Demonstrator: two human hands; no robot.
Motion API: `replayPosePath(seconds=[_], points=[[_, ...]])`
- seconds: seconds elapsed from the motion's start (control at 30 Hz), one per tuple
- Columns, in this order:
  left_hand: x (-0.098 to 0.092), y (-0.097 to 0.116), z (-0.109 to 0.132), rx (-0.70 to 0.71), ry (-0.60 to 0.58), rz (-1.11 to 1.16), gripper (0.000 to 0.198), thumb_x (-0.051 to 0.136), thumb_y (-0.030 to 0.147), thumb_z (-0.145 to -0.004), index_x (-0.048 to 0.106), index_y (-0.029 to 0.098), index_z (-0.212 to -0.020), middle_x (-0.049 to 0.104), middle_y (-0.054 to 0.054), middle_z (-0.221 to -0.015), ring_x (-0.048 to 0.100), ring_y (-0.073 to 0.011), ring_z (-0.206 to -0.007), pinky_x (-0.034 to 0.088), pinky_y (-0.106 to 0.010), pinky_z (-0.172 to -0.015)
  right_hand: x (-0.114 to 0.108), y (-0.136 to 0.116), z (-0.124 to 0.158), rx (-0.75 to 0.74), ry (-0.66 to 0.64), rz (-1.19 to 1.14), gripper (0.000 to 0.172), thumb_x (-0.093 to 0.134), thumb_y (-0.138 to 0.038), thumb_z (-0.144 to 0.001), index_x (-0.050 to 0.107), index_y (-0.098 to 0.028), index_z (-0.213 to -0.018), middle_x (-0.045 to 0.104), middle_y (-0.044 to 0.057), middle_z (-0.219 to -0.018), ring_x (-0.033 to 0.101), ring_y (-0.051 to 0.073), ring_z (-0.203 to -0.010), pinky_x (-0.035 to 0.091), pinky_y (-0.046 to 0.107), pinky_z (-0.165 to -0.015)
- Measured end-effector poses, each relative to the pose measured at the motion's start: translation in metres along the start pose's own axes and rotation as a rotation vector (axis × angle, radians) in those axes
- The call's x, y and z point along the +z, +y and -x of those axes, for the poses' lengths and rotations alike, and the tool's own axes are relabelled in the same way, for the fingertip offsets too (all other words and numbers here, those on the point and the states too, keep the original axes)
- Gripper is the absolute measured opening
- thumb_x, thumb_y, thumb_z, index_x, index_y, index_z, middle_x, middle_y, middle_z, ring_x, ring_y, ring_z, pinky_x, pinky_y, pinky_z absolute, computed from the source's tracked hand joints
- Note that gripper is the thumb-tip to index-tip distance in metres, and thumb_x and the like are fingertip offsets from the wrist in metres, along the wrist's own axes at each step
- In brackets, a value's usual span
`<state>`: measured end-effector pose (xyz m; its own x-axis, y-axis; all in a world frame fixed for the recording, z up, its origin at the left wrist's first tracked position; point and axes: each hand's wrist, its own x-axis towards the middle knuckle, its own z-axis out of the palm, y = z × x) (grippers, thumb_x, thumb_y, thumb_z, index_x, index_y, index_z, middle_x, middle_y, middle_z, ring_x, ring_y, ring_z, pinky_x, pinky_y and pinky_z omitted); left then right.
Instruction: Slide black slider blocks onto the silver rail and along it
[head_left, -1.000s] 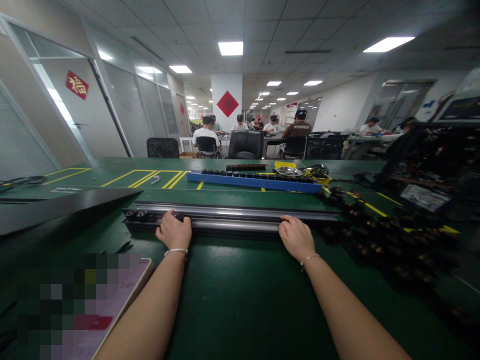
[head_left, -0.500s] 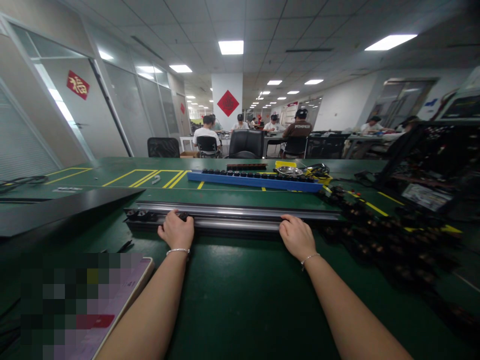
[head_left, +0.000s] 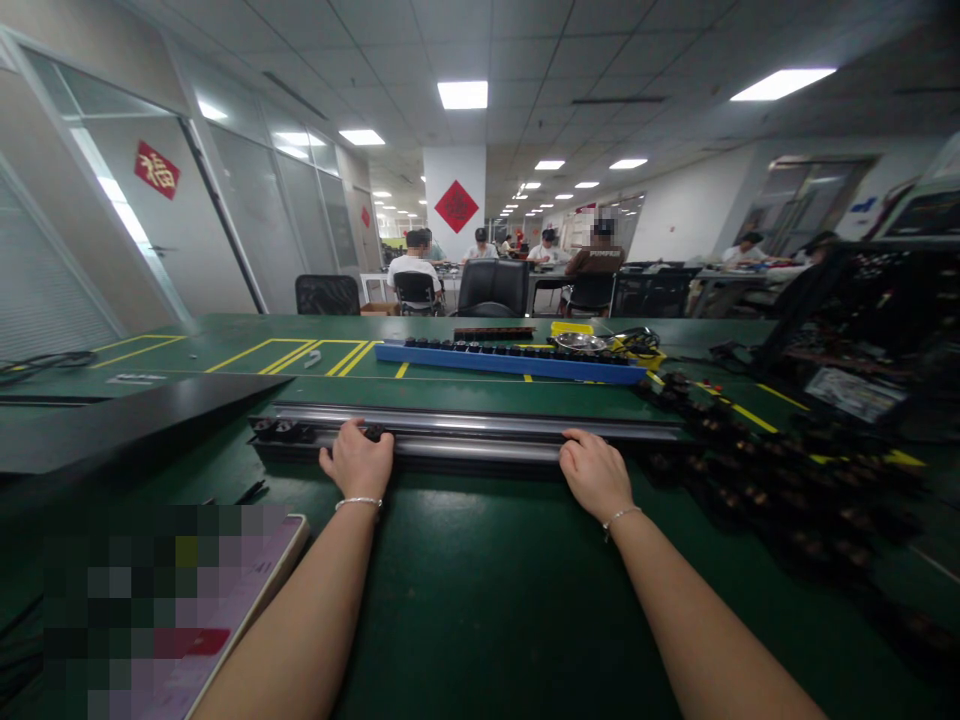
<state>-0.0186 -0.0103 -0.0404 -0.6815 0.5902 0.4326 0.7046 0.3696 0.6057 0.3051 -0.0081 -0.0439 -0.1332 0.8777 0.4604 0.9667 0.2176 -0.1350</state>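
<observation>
A long dark rail (head_left: 480,447) with shiny metal channels lies across the table in front of me. My left hand (head_left: 360,460) is closed over its left part, thumb and fingers around a small black part (head_left: 373,432) that sits in the channel. Farther left in the same rail are more small black parts (head_left: 283,430). My right hand (head_left: 598,472) grips the rail's near edge right of the middle, fingers bent over the top. Its thumb is mostly hidden.
A blue strip (head_left: 510,362) holding a row of black parts lies behind the rail. Many black parts (head_left: 795,490) are heaped at right. A dark sheet (head_left: 135,420) and a phone-like object (head_left: 259,600) are at left. A metal bowl (head_left: 579,342) stands farther back.
My left hand has shifted slightly to the right along the rail, together with the small black part. My right hand and the rail stay where they were.
</observation>
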Motion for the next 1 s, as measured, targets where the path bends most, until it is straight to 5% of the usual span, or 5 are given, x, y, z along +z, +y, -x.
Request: replayPosePath(seconds=[1.0], points=[[-0.006, 0.011, 0.006, 0.111, -0.077, -0.038, 0.04, 0.056, 0.033, -0.07, 0.055, 0.017, -0.106, 0.068, -0.008, -0.096, 0.06, -0.025, -0.099, 0.033, -0.039, -0.097, 0.001, 0.001, 0.0, -0.004, 0.008, -0.009, 0.032, 0.036, -0.025, -0.089, 0.067, -0.021, -0.082, 0.061, 0.005, -0.118, 0.051, 0.02, -0.109, 0.036, 0.035, -0.087]])
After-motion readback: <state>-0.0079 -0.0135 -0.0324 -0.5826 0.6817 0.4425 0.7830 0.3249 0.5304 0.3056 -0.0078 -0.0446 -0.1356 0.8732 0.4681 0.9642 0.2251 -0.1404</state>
